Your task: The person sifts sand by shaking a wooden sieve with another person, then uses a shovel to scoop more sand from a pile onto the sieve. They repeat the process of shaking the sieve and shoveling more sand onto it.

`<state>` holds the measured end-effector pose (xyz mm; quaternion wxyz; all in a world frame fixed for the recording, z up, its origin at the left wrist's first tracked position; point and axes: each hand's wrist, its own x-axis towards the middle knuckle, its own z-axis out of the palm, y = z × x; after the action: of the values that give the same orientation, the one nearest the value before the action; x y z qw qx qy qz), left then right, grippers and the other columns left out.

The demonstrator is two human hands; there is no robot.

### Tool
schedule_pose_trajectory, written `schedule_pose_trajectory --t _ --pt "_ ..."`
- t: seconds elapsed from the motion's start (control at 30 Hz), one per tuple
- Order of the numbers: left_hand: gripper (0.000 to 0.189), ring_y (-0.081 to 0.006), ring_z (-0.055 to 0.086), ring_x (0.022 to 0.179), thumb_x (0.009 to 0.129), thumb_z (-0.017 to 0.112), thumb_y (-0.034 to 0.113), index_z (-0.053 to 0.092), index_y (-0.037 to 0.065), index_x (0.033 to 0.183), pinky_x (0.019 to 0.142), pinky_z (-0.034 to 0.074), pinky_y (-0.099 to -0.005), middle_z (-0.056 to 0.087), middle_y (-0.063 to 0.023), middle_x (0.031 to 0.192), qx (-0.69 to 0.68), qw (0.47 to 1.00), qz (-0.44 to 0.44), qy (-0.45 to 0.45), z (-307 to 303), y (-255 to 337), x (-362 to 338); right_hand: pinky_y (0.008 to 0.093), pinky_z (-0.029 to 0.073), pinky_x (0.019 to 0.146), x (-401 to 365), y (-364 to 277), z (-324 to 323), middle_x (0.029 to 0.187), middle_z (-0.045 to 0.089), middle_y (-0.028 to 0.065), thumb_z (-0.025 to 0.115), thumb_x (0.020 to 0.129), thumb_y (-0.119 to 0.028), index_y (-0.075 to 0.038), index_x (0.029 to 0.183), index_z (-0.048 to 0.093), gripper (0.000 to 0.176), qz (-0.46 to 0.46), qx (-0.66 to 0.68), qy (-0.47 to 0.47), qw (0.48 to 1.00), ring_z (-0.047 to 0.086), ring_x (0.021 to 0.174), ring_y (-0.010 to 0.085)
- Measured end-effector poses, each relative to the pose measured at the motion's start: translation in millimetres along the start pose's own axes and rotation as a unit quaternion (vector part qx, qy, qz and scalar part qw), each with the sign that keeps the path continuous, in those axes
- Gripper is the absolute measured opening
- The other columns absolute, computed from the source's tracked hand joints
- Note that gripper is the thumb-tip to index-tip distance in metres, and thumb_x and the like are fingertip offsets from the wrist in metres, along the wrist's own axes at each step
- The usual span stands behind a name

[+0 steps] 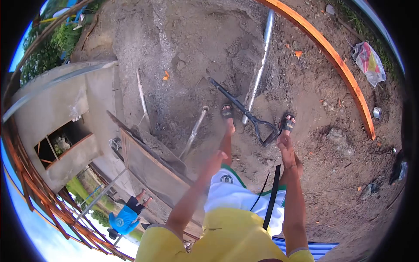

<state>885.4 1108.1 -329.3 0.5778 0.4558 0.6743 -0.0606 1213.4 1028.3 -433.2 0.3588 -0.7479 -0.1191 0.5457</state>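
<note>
My right hand (286, 148) is closed at the grip end of a black-handled shovel (235, 103), above my right foot. The shovel's shaft slants away to the upper left, and its far end meets the grey soil, with no blade visible. My left hand (216, 160) is blurred beside my left leg, near the white shorts, away from the shovel; its fingers cannot be made out. A long metal pipe (263, 56) passes behind the shovel between my sandalled feet.
A short pipe (193, 131) stands left of my feet. An orange beam (336, 59) curves across the right, near a plastic sack (369, 62) and a can (377, 112). At left are an unfinished wall (104, 91), boards (152, 153) and a person in blue (124, 219).
</note>
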Motion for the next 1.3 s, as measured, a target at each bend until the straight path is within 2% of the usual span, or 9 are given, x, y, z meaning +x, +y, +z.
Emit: schedule_pose_trajectory --t 0.17,0.23,0.27,0.33,0.4,0.53,0.7,0.87,1.3 --pt "0.035 -0.0292 0.062 0.090 0.094 0.053 0.036 0.057 0.004 0.106 0.082 0.047 -0.0402 0.064 -0.0143 0.095 -0.081 0.995 0.021 0.061 66 -76 243 0.0278 0.047 0.063 62 45 89 0.081 0.059 0.0072 0.063 0.084 -0.015 0.000 0.104 0.055 0.026 0.104 0.116 0.188 0.970 0.056 0.069 0.0137" --pt "0.041 -0.0248 0.062 0.089 0.094 0.054 0.038 0.052 0.002 0.114 0.077 0.048 -0.0370 0.063 -0.0153 0.098 -0.190 0.965 -0.036 0.177 79 -88 313 0.0257 0.040 0.043 70 47 102 0.061 0.053 0.0034 0.062 0.083 -0.014 -0.001 0.088 0.055 0.016 0.112 0.114 0.288 0.944 0.048 0.045 0.0116" --pt "0.044 -0.0221 0.063 0.089 0.094 0.054 0.039 0.050 0.002 0.116 0.072 0.048 -0.0342 0.063 -0.0152 0.099 -0.244 0.937 -0.046 0.246 83 -101 358 0.0258 0.041 0.044 68 49 99 0.062 0.052 0.0038 0.062 0.084 -0.014 0.000 0.086 0.053 0.017 0.131 0.088 0.276 0.948 0.050 0.048 0.0113" --pt "0.042 -0.0204 0.063 0.092 0.095 0.052 0.040 0.049 0.004 0.116 0.066 0.048 -0.0292 0.063 -0.0146 0.102 -0.405 0.896 -0.126 0.132 54 -79 425 0.0255 0.040 0.045 76 39 104 0.060 0.051 0.0040 0.061 0.086 -0.013 0.000 0.077 0.053 0.018 0.146 0.106 0.293 0.939 0.050 0.048 0.0120" --pt "0.050 -0.0210 0.059 0.080 0.093 0.052 0.048 0.046 0.005 0.118 0.072 0.052 -0.0329 0.056 -0.0107 0.103 -0.478 0.856 -0.157 0.115 44 -76 473 0.0250 0.040 0.045 84 52 98 0.059 0.051 0.0039 0.061 0.086 -0.014 0.000 0.075 0.054 0.019 0.143 0.103 0.302 0.937 0.050 0.048 0.0120" --pt "0.027 -0.0158 0.050 0.063 0.093 0.058 0.032 0.047 0.008 0.086 0.063 0.050 -0.0335 0.050 -0.0032 0.074 -0.613 0.773 -0.141 0.085 35 -92 539 0.0243 0.037 0.046 112 79 87 0.058 0.051 0.0034 0.059 0.086 -0.017 0.002 0.079 0.055 0.020 0.113 0.017 0.334 0.935 0.047 0.047 0.0103" --pt "0.024 -0.0144 0.047 0.056 0.090 0.057 0.015 0.043 0.010 0.071 0.055 0.047 -0.0287 0.046 -0.0016 0.063 -0.598 0.778 -0.158 0.110 63 -97 554 0.0254 0.036 0.044 151 106 63 0.059 0.051 0.0037 0.062 0.085 -0.020 0.003 0.083 0.054 0.024 0.151 -0.018 0.370 0.917 0.048 0.048 0.0095" --pt "0.025 -0.0164 0.046 0.055 0.089 0.057 0.016 0.043 0.011 0.070 0.056 0.047 -0.0311 0.046 -0.0016 0.062 -0.580 0.778 -0.196 0.139 99 -69 507 0.0262 0.033 0.040 133 151 -8 0.055 0.048 0.0012 0.063 0.084 -0.024 -0.001 0.078 0.053 0.026 0.156 -0.084 0.388 0.905 0.043 0.043 0.0087" --pt "0.019 -0.0135 0.050 0.057 0.089 0.059 0.016 0.048 0.010 0.075 0.055 0.049 -0.0307 0.047 -0.0008 0.065 -0.602 0.781 -0.159 0.050 209 90 325 0.0279 0.035 0.038 -24 38 -197 0.052 0.046 0.0028 0.059 0.086 -0.024 -0.003 0.070 0.048 0.029 0.122 0.012 0.407 0.905 0.044 0.040 0.0117"
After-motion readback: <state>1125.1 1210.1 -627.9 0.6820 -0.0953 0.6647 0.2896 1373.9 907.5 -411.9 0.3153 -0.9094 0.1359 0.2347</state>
